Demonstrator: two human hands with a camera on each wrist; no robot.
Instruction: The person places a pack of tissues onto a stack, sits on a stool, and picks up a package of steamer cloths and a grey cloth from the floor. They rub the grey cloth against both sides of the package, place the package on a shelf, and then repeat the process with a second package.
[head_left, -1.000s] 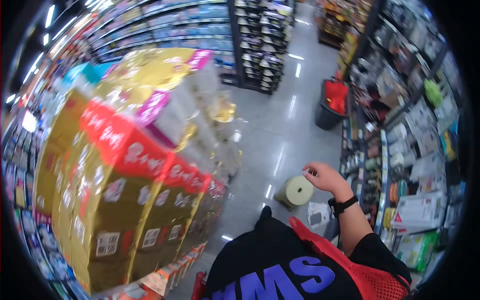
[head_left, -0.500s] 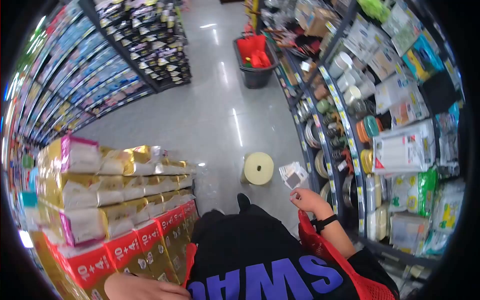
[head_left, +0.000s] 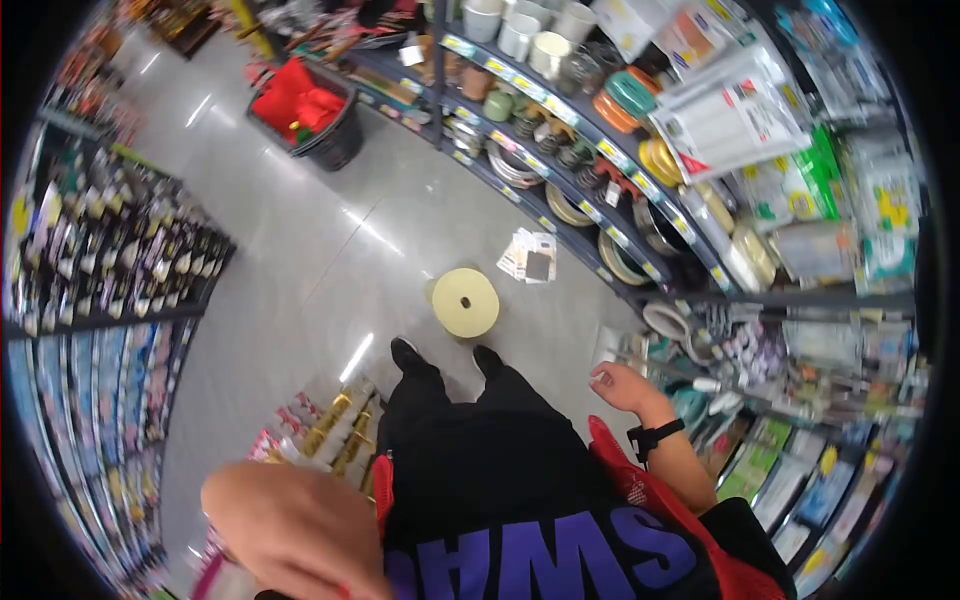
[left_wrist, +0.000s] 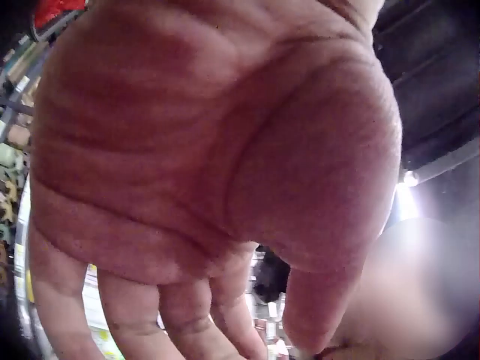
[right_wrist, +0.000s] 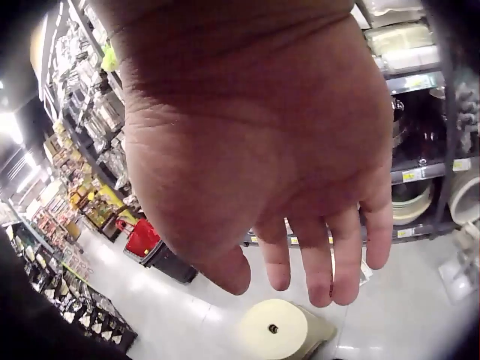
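My left hand (head_left: 295, 525) is raised at the lower left of the head view, over gold-wrapped packs. The left wrist view shows its palm bare, with the fingers (left_wrist: 127, 307) loosely extended and nothing in them. My right hand (head_left: 622, 387) hangs in front of the right-hand shelving, wearing a dark wristband (head_left: 656, 437). Its fingers (right_wrist: 319, 262) hang relaxed and hold nothing in the right wrist view. Below it, on the floor, stands a pale yellow round stool (head_left: 466, 302) with a small hole in its top, just ahead of my shoes.
Several flat printed pieces (head_left: 528, 257) lie on the floor beside the stool. A dark shopping basket (head_left: 335, 145) with red contents stands farther up the aisle. Shelves of cups (head_left: 550, 52) and packaged goods run along the right; a rack of dark packets (head_left: 120, 240) is at the left.
The head view has swung right and down, so the shelving fills more of it. The stacked gold packs have shifted lower left, and my left hand shows larger. My right hand remains loose and empty.
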